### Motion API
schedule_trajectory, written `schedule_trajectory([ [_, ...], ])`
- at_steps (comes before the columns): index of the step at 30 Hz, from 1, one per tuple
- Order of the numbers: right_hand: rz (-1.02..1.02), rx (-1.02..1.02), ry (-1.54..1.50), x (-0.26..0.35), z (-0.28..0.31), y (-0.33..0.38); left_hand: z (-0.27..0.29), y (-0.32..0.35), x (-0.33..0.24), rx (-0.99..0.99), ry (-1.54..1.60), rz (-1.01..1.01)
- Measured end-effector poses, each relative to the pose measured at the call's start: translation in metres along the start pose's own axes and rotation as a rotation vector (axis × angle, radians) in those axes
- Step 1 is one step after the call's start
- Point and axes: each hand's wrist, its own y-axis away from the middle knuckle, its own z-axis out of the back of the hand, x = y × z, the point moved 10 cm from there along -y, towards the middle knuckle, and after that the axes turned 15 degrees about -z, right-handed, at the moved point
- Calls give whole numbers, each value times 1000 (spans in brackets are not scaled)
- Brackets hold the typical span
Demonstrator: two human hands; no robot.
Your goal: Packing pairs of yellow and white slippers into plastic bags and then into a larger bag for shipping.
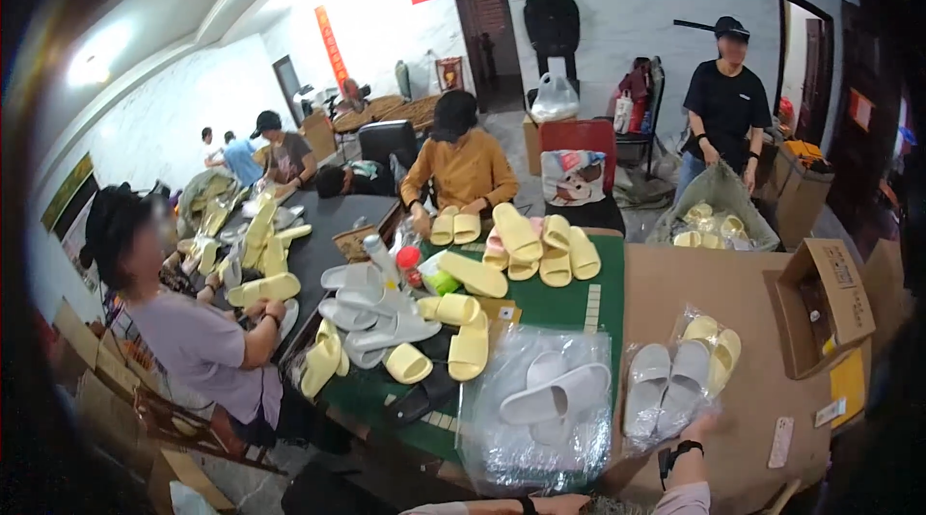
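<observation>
My right hand (702,425), with a dark band on its wrist, reaches to the near corner of a clear bag of grey slippers (648,390). Its blurred fingers look stretched out against the plastic. At the lower edge lies my left hand (561,504), by the near rim of a stack of clear plastic bags (492,452); its fingers are mostly hidden. A pair of loose grey slippers (558,393) rests crossed on that stack. Just behind the bagged grey pair is a bag of yellow slippers (725,358).
Yellow slippers (468,346) and grey slippers (395,327) are heaped on the green tabletop (603,284). An open carton (825,308) and a phone (780,443) occupy the brown board (675,274) at right. Co-workers sit opposite and left; one stands by a sack (743,197).
</observation>
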Motion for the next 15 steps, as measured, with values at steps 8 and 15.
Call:
schedule_trajectory([
  [8, -150, -46, -123, 59, 16, 88, -15, -11, 2, 205, -313, -141],
  [15, -23, -107, -100, 62, 84, 47, -37, 12, -8, 350, -392, -272],
])
